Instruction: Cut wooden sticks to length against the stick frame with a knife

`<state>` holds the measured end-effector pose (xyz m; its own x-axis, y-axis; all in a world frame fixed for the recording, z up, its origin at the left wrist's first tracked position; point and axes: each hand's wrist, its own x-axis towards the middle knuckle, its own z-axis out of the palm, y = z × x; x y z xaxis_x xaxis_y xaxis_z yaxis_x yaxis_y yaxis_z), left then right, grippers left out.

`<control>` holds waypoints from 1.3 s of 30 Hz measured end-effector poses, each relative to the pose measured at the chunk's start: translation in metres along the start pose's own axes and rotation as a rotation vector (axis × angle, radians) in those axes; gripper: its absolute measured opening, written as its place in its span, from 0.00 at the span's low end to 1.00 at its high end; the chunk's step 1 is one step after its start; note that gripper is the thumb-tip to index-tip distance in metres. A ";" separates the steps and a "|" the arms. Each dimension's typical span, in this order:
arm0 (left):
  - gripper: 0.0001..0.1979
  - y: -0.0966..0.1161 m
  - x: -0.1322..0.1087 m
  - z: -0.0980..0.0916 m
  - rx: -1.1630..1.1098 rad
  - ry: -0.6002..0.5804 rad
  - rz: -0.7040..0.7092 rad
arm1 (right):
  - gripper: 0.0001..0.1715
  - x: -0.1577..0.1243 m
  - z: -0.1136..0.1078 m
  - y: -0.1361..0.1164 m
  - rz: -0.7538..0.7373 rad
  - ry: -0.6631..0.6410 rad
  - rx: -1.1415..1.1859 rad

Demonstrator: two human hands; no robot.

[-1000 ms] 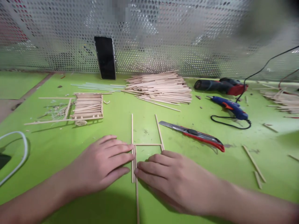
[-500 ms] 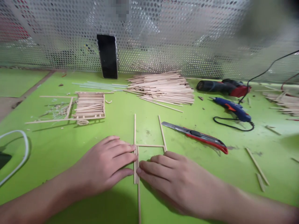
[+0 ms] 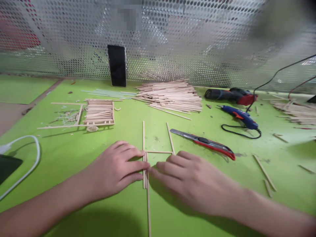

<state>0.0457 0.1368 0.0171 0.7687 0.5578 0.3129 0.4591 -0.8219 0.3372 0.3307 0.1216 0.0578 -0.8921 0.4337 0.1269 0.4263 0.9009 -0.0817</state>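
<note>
Several thin wooden sticks form a small frame on the green table, with a long left stick (image 3: 143, 135), a crosspiece (image 3: 159, 152) and a slanted right stick (image 3: 170, 138). My left hand (image 3: 118, 166) presses its fingertips on the sticks lying side by side at the frame's left. Against these from the right rests the index fingertip of my right hand (image 3: 190, 179); its palm and fingers cover the lower part of the slanted stick. Another long stick (image 3: 148, 210) runs from between my fingertips toward the table's near edge. Right of the frame lies a red utility knife (image 3: 204, 143).
A stick-built cart (image 3: 100, 112) stands at left, near a white cable (image 3: 38, 154). Behind are a stick pile (image 3: 170, 97) and a phone (image 3: 117, 65) against perforated metal (image 3: 158, 39). At right lie a blue glue gun (image 3: 240, 117), a black-and-red tool (image 3: 229, 95) and loose sticks (image 3: 265, 172).
The camera view has shifted slightly. My left index fingertip has moved right across the side-by-side sticks; my right hand has shifted slightly up, still beside them.
</note>
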 end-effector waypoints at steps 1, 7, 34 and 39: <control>0.15 0.000 0.000 0.000 0.001 -0.007 -0.006 | 0.18 -0.002 -0.004 0.009 0.037 0.022 -0.012; 0.15 -0.001 -0.002 0.000 -0.010 -0.032 -0.017 | 0.22 -0.031 -0.027 0.084 0.407 -0.073 -0.223; 0.14 0.001 -0.004 0.000 0.002 -0.031 -0.019 | 0.16 -0.013 -0.009 -0.005 0.018 -0.031 0.007; 0.14 0.006 -0.005 0.000 -0.029 -0.041 -0.064 | 0.18 -0.017 -0.001 -0.014 0.023 -0.056 0.040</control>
<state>0.0449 0.1292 0.0180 0.7560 0.6033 0.2541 0.4952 -0.7809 0.3806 0.3399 0.1021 0.0573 -0.8897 0.4512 0.0691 0.4412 0.8889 -0.1235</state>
